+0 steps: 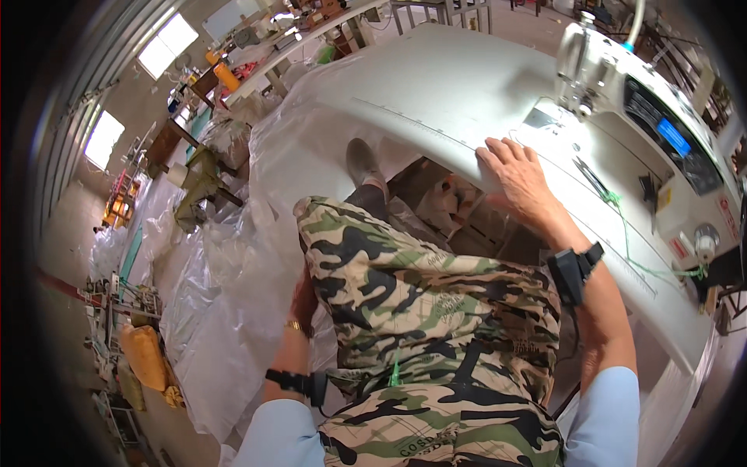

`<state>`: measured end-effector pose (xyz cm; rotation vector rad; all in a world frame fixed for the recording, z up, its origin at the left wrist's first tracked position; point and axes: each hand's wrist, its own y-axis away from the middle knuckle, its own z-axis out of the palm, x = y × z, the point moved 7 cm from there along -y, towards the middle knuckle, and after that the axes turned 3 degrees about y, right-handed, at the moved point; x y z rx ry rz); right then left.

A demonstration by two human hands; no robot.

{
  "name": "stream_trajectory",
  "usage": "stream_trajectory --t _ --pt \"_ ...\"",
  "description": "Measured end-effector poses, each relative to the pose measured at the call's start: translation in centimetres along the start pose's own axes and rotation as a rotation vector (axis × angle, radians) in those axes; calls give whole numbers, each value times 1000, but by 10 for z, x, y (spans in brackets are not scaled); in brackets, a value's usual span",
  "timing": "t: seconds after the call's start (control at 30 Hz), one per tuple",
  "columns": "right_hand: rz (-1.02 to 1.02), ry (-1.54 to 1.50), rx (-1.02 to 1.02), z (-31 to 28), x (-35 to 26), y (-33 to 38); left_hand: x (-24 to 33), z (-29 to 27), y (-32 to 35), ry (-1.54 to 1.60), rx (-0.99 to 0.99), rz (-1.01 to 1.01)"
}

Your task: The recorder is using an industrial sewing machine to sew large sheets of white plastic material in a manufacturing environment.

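My right hand (517, 177) lies on the near edge of the pale sewing table, its fingers stretched out and holding nothing. Just beyond it is the bright needle area of a white sewing machine (615, 86). A dark slim tool (593, 177), perhaps thread snips, rests on the table with green thread (615, 200) by it. Camouflage-patterned cloth (436, 303) covers my lap. Down at the cloth's left side hangs my left hand (305, 292), in shadow; the cloth hides its fingers. A small green tuft (395, 372) shows on the cloth.
Clear plastic sheeting (233, 327) spreads over the floor on the left. Under the table, a grey shoe (362, 162) shows beside an open bin (451, 202). A cluttered workbench (288, 50) stands at the far left, and a yellow bundle (145, 356) lies nearer.
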<state>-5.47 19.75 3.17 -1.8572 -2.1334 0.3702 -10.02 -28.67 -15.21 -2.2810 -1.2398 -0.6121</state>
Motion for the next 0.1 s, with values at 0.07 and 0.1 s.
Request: stream_trajectory --t 0.07,0.1 --pt "-6 -47 -52 -4 2 -7 -93 20 -18 1082 -3 -587" --pt "-4 -45 -67 -1 6 -13 -103 10 65 1089 -11 -598"
